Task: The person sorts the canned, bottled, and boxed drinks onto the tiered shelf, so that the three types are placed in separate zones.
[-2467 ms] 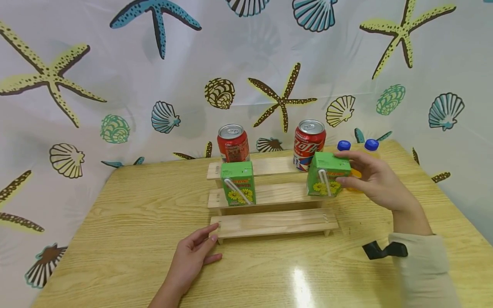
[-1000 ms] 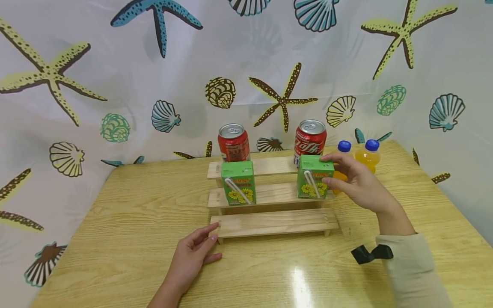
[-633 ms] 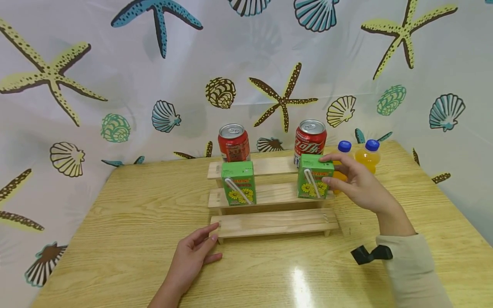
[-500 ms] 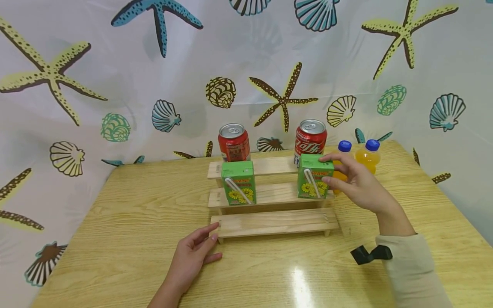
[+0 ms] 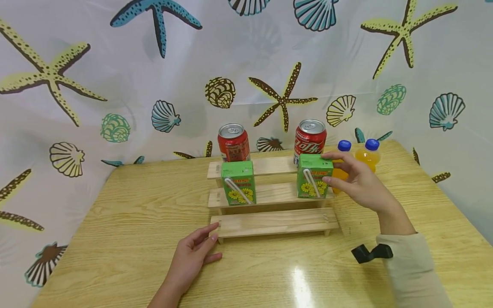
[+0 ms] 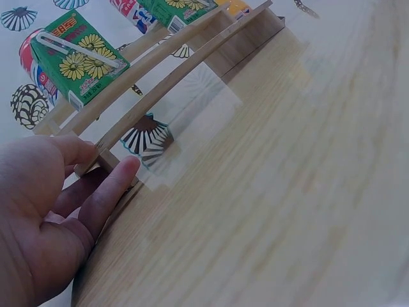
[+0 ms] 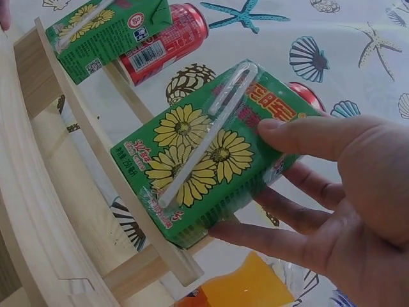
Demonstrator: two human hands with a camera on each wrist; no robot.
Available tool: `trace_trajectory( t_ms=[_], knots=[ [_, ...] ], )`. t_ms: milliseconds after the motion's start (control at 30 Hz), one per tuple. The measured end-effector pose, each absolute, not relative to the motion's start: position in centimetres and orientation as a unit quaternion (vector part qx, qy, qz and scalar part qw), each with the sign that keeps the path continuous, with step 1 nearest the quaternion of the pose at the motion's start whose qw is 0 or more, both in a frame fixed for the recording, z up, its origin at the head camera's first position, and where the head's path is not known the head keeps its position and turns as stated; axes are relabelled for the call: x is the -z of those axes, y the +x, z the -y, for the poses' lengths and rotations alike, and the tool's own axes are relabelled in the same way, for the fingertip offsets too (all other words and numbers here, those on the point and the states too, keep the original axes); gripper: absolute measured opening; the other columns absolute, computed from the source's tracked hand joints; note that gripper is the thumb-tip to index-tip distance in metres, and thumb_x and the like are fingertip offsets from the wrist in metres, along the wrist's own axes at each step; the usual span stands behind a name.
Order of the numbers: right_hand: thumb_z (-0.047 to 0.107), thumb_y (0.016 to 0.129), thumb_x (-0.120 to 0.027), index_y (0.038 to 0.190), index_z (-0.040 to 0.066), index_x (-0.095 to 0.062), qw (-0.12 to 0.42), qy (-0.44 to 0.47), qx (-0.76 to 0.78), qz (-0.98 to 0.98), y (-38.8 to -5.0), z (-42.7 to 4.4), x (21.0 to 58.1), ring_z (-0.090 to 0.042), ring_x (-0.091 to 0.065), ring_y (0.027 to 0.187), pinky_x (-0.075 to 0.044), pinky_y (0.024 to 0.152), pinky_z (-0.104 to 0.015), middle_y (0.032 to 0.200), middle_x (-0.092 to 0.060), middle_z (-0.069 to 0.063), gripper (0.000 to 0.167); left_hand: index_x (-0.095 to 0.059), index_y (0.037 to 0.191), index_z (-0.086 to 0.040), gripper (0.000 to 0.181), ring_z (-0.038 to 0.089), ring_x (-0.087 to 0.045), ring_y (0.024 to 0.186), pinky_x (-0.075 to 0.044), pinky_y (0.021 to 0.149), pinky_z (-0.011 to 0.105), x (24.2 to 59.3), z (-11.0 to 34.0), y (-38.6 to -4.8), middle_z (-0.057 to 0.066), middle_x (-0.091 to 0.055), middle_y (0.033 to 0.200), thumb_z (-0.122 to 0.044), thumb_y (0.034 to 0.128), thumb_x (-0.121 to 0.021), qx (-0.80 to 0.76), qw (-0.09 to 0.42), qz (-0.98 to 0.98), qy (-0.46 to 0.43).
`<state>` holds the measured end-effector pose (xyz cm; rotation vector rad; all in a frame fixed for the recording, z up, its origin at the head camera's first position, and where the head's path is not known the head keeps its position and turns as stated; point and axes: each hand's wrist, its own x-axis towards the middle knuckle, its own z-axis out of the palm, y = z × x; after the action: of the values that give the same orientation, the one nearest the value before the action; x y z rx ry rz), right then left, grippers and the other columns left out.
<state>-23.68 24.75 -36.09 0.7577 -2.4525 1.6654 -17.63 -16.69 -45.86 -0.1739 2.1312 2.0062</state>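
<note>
A three-step wooden rack (image 5: 269,223) stands on the table, and my left hand (image 5: 192,252) holds the left end of its lowest step. In the left wrist view, the fingers (image 6: 110,192) touch that end at the corner. My right hand (image 5: 360,182) holds the right green juice box (image 5: 315,176), upright on the middle step. In the right wrist view, the thumb (image 7: 300,135) lies on the box's front, while other fingers reach along its side. A matching juice box (image 5: 239,183) with a straw stands at the middle step's left end.
Two red cola cans, one on the left (image 5: 233,143) and one on the right (image 5: 310,139), stand on the top step. Orange drink bottles (image 5: 367,158) with blue caps stand right of the rack. A patterned cloth (image 5: 127,85) hangs behind the table.
Since the earliest frame, my right hand has moved left with the juice box, which has gone from tilted to upright on the middle step. Left hand unmoved; little differs in the last second.
</note>
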Motion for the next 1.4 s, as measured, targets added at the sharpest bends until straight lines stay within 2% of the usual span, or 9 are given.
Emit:
trace_trajectory(
  t_ms=[267, 533, 900, 1033, 1267, 1400],
  knots=[
    [-0.002, 0.094, -0.067, 0.141, 0.003, -0.048, 0.047, 0.249, -0.560, 0.789, -23.7, -25.0, 36.1, -0.006, -0.058, 0.119, -0.061, 0.089, -0.020, 0.139, -0.051, 0.000, 0.051, -0.062, 0.136, -0.016, 0.036, 0.018, -0.063, 0.111, -0.065, 0.083, 0.036, 45.9, 16.8, -17.7, 0.004, -0.055, 0.142, -0.015, 0.0993, -0.064, -0.680, 0.108, -0.722, -0.062],
    [-0.001, 0.092, -0.069, 0.142, 0.003, -0.046, 0.061, 0.238, -0.558, 0.793, -23.5, -25.4, 35.8, -0.004, -0.056, 0.121, -0.061, 0.089, -0.019, 0.141, -0.051, -0.004, 0.055, -0.060, 0.138, -0.014, 0.039, 0.020, -0.063, 0.112, -0.065, 0.084, 0.034, 45.9, 16.7, -17.6, 0.008, -0.054, 0.144, -0.015, 0.0991, -0.064, -0.679, 0.106, -0.724, -0.054],
    [-0.006, 0.089, -0.070, 0.143, 0.005, -0.047, 0.059, 0.234, -0.583, 0.776, -23.2, -26.2, 35.5, -0.006, -0.057, 0.121, -0.060, 0.090, -0.019, 0.136, -0.054, 0.003, 0.060, -0.060, 0.138, -0.014, 0.039, 0.018, -0.063, 0.111, -0.065, 0.083, 0.034, 45.7, 16.7, -17.6, 0.008, -0.054, 0.143, -0.014, 0.0993, -0.063, -0.680, 0.108, -0.723, -0.056],
    [-0.006, 0.088, -0.072, 0.144, 0.009, -0.048, 0.060, 0.234, -0.580, 0.778, -23.1, -26.6, 35.4, -0.008, -0.057, 0.123, -0.059, 0.092, -0.018, 0.136, -0.055, 0.000, 0.063, -0.060, 0.138, -0.014, 0.039, 0.019, -0.062, 0.112, -0.065, 0.083, 0.034, 45.8, 16.7, -17.6, 0.008, -0.054, 0.143, -0.015, 0.0992, -0.064, -0.680, 0.107, -0.723, -0.056],
    [-0.010, 0.086, -0.072, 0.144, 0.008, -0.048, 0.054, 0.247, -0.586, 0.770, -23.2, -27.3, 35.6, -0.012, -0.056, 0.126, -0.061, 0.090, -0.021, 0.138, -0.055, -0.007, 0.066, -0.060, 0.138, -0.014, 0.039, 0.019, -0.062, 0.113, -0.065, 0.083, 0.034, 45.9, 16.8, -17.6, 0.008, -0.053, 0.143, -0.015, 0.0992, -0.064, -0.680, 0.108, -0.723, -0.053],
    [-0.011, 0.086, -0.071, 0.143, 0.006, -0.047, 0.051, 0.245, -0.588, 0.769, -23.2, -27.6, 35.7, -0.012, -0.055, 0.126, -0.061, 0.089, -0.021, 0.137, -0.056, 0.000, 0.063, -0.060, 0.138, -0.014, 0.039, 0.019, -0.062, 0.112, -0.065, 0.083, 0.034, 46.0, 16.8, -17.6, 0.008, -0.053, 0.143, -0.015, 0.0993, -0.064, -0.680, 0.109, -0.723, -0.053]
  ],
)
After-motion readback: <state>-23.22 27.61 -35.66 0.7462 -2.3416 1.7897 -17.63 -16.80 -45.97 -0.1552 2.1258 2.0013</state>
